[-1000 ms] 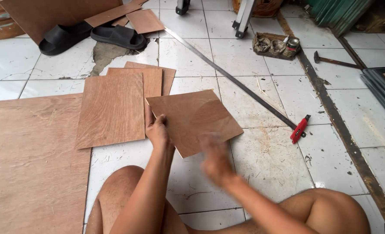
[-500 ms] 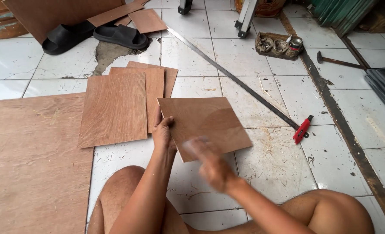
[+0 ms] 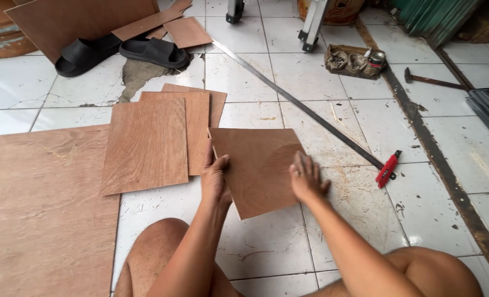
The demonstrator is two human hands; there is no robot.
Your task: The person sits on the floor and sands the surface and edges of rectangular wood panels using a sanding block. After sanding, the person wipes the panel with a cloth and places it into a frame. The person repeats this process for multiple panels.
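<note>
A brown plywood square [image 3: 258, 165] lies on the white tiled floor in front of my knees. My left hand [image 3: 215, 177] grips its left edge, fingers curled over the rim. My right hand [image 3: 306, 177] rests flat on its right edge, fingers spread. Just left of the square sits a stack of similar plywood pieces [image 3: 155, 137].
A large plywood sheet [image 3: 35, 209] covers the floor at left. A long metal straightedge [image 3: 299, 104] runs diagonally to a red utility knife [image 3: 386, 169]. Black sandals [image 3: 120, 52], more plywood offcuts [image 3: 186, 31], a small tray of items [image 3: 354, 60] and a hammer [image 3: 431, 80] lie farther back.
The plywood square has turned and shifted slightly toward me. My right hand, blurred and above the floor before, has come down flat on the square's right edge.
</note>
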